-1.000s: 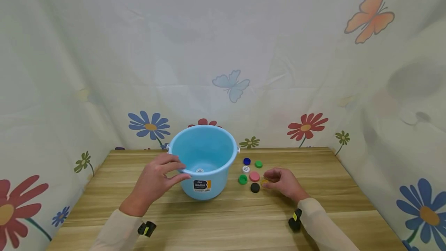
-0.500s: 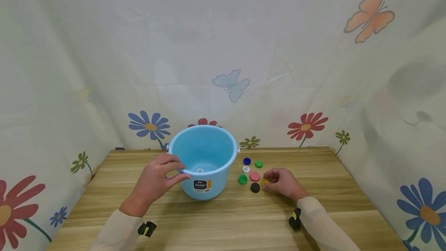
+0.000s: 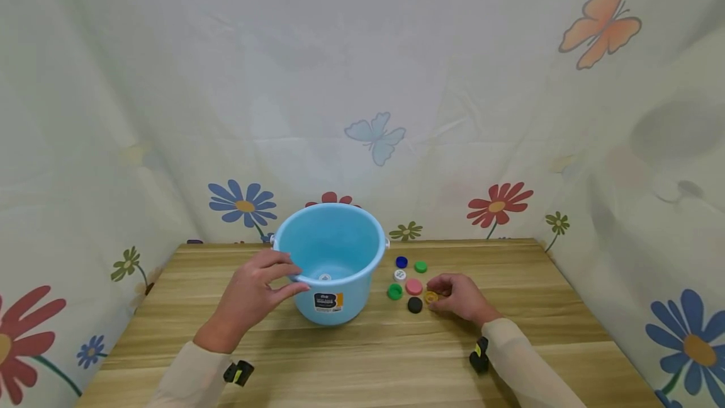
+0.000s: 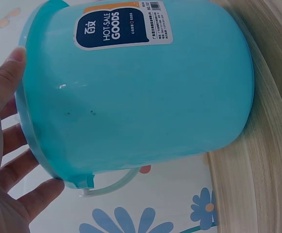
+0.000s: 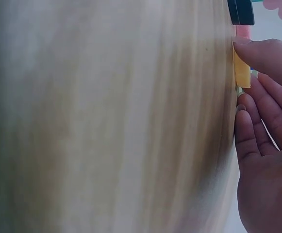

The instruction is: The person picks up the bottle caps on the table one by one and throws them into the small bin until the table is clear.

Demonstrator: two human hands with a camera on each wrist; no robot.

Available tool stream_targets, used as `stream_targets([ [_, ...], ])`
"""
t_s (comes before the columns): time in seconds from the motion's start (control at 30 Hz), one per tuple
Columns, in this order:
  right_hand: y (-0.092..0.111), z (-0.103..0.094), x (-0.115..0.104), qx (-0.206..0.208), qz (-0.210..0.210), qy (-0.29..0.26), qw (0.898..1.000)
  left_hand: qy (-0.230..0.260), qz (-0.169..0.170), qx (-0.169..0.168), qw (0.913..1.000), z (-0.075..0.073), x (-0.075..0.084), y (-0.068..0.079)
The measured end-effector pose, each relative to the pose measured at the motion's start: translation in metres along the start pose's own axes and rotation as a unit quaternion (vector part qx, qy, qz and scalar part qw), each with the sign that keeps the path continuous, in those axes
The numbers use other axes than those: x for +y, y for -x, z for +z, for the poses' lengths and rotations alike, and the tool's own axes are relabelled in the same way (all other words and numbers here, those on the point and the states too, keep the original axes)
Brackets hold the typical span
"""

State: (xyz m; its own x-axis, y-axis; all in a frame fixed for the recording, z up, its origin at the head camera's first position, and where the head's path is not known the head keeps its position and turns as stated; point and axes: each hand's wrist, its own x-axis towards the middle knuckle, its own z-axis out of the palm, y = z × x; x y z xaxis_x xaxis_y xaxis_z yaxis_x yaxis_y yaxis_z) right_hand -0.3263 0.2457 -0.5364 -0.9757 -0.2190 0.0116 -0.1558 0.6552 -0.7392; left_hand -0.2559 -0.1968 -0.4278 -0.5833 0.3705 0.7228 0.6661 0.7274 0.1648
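Observation:
A light blue plastic bucket (image 3: 362, 288) stands upright on the wooden table. My left hand (image 3: 252, 294) holds its near left rim, thumb outside and fingers over the edge; the left wrist view shows the thumb against the rim. To the right of the bucket, my right hand (image 3: 461, 298) has thumb and fingers around a yellow bottle cap (image 3: 432, 296) at table level. From the right wrist view, the yellow cap (image 5: 241, 70) sits between thumb and fingers. Beside it lie a black cap (image 3: 415, 305) and a pink cap (image 3: 414, 286).
More bottle caps lie near the bucket: a green one (image 3: 395, 291), a white one (image 3: 399, 275), a blue one (image 3: 401, 262) and another green one (image 3: 420, 266). The bucket's handle (image 4: 116, 184) hangs at its far side. A flowered curtain (image 3: 374, 80) surrounds the table (image 3: 340, 370).
Slightly more of the yellow cap shows between the right thumb and fingers. The left hand and the bucket have stayed in place.

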Motion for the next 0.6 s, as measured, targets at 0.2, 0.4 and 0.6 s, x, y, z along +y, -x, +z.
stream_targets([
  [0.2,-0.0008,-0.0001,0.0011,0.002,0.003,0.002,1.0,0.004,0.007,0.006,1.0,0.0016,-0.001,0.0],
  [0.4,-0.0014,-0.0002,-0.0003,0.0,0.0,0.003,1.0,0.006,0.009,0.008,0.9999,0.0011,-0.0008,0.0005],
  [0.6,-0.0015,0.0002,0.001,0.003,-0.002,0.013,1.0,0.011,0.012,0.01,0.9998,0.0017,-0.0006,0.0004],
])
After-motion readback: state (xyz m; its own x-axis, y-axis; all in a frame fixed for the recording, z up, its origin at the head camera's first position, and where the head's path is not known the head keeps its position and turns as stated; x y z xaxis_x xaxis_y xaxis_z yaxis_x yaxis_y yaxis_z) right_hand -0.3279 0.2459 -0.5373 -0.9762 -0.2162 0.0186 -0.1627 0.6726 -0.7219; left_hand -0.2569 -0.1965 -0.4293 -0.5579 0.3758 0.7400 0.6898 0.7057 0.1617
